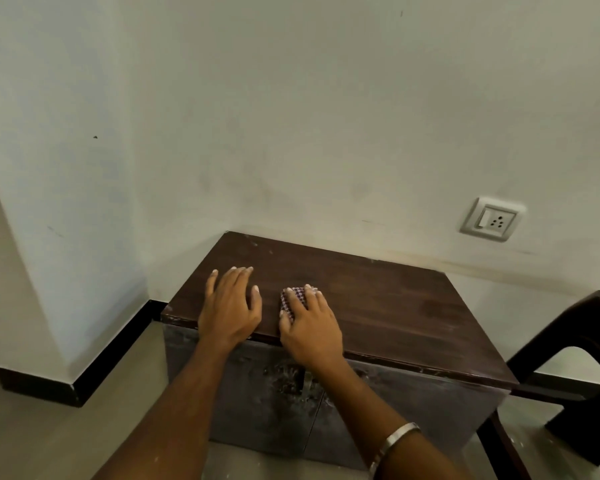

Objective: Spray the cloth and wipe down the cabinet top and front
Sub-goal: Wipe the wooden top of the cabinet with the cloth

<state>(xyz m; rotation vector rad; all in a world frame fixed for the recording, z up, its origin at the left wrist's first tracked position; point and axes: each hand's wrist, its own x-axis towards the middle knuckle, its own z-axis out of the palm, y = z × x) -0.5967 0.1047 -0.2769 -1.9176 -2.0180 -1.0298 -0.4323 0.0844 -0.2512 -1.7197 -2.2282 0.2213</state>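
Note:
A low dark wooden cabinet (388, 306) stands in the corner of the room, its top bare brown wood and its front (267, 410) dull and smudged. My left hand (230, 306) rests flat on the cabinet top near the front left edge, fingers spread and straight. My right hand (310, 327) presses a small checked cloth (293, 295) onto the top just right of the left hand; only the cloth's far edge shows past my fingers. No spray bottle is in view.
White walls meet behind the cabinet, with a black skirting (84, 372) along the floor. A wall socket (492, 220) sits above and right of the cabinet. A dark plastic chair (575, 368) stands close to the cabinet's right side. A metal bangle (395, 441) circles my right wrist.

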